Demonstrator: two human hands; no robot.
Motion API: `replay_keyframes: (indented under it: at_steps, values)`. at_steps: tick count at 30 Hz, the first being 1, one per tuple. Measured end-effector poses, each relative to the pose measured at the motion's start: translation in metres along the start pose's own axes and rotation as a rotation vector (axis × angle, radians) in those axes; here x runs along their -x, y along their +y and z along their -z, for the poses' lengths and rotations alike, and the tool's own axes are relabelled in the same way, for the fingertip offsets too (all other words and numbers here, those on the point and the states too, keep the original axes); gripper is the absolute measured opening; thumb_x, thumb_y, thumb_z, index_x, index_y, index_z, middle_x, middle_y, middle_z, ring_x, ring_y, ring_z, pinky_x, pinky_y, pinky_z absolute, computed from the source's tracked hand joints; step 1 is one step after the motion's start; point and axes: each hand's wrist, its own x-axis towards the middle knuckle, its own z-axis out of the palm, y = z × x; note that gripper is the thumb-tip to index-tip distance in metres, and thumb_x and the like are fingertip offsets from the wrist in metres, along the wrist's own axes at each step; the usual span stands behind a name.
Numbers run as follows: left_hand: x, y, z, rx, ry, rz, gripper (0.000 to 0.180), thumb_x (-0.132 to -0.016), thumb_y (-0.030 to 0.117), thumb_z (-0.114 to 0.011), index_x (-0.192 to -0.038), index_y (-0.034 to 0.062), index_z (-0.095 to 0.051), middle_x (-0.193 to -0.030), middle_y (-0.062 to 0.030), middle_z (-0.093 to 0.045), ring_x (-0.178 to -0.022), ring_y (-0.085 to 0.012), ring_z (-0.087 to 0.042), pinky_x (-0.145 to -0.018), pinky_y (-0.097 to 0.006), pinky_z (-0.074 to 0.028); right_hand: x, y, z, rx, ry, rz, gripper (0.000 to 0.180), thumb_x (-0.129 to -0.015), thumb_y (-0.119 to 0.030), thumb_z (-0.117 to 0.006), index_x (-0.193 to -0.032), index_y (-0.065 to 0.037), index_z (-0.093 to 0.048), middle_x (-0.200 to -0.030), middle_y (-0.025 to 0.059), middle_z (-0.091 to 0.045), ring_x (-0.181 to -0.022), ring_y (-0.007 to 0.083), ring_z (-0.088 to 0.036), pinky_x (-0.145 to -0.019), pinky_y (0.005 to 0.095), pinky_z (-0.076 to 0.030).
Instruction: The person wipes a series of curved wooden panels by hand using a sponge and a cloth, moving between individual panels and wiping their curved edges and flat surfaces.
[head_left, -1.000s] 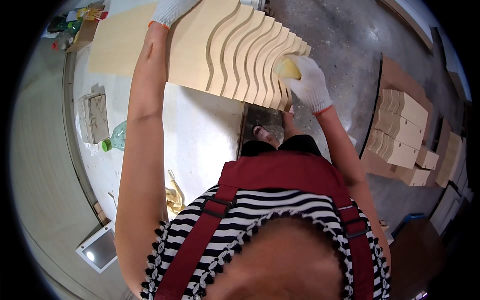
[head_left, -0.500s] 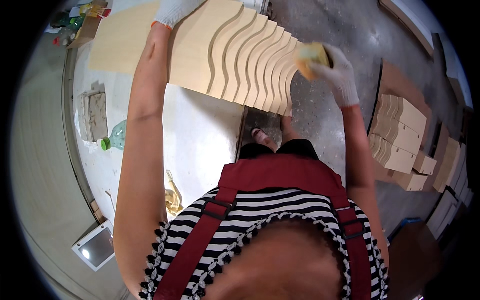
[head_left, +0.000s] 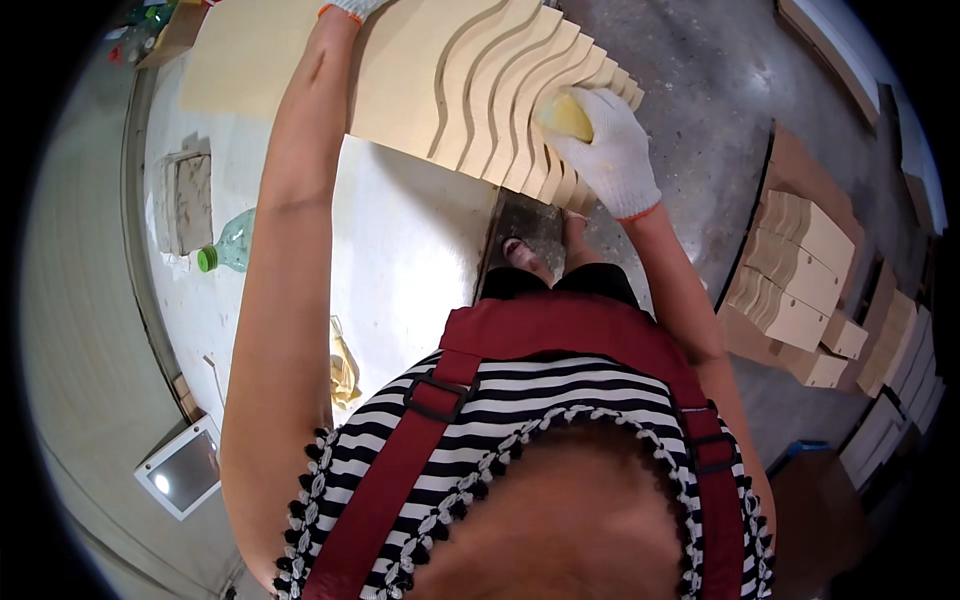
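Gripping a yellow pad (head_left: 568,117), my gloved right hand (head_left: 608,148) sits right of upper centre in the frame, over the stepped, wavy edges of the pale boards (head_left: 395,95), which span the upper left and centre. The top edge crops my gloved left hand (head_left: 350,7); open or closed, I cannot tell.

Boards (head_left: 485,95): smooth wood, dull. Gloves (head_left: 610,155): knit cloth, bumpy. Straps (head_left: 375,500): dull cloth. Bottle (head_left: 236,240): shiny see-through plastic. Floor (head_left: 690,130): smooth, bit shiny.
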Motion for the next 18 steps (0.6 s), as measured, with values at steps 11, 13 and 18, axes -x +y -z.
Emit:
replay_keyframes:
  at_steps: [11,13,18]
  values:
    - [0.012,0.008,0.011,0.154,-0.051,0.103,0.04,-0.093,0.038,-0.068,-0.089,-0.001,-0.076,-0.078,-0.0134,-0.073,-0.069,-0.0209,-0.066,-0.066,-0.04,-0.053,0.024,-0.011,0.068,-0.356,-0.556,-0.231,0.06,-0.073,-0.031,-0.082,-0.123,-0.002,-0.067,-0.109,0.0167,-0.067,-0.105,0.033,-0.065,-0.093,0.0391,-0.051]
    - [0.006,0.007,0.006,0.072,-0.058,0.07,0.04,-0.093,0.038,-0.068,-0.089,-0.0005,-0.077,-0.079,-0.0143,-0.074,-0.071,-0.0215,-0.067,-0.068,-0.04,-0.053,0.0,0.012,0.071,-0.44,-0.134,-0.389,0.06,-0.075,-0.03,-0.082,-0.125,-0.002,-0.067,-0.111,0.0156,-0.068,-0.102,0.028,-0.067,-0.091,0.0357,-0.052]
    - [0.005,-0.012,-0.01,0.16,0.071,-0.067,0.041,-0.092,0.042,-0.067,-0.093,0.003,-0.079,-0.085,-0.0171,-0.075,-0.078,-0.0251,-0.07,-0.074,-0.04,-0.055,-0.064,0.04,0.027,-0.19,0.12,-0.195,0.054,-0.078,-0.029,-0.082,-0.123,-0.002,-0.068,-0.107,0.0149,-0.069,-0.096,0.0276,-0.069,-0.085,0.0348,-0.054]
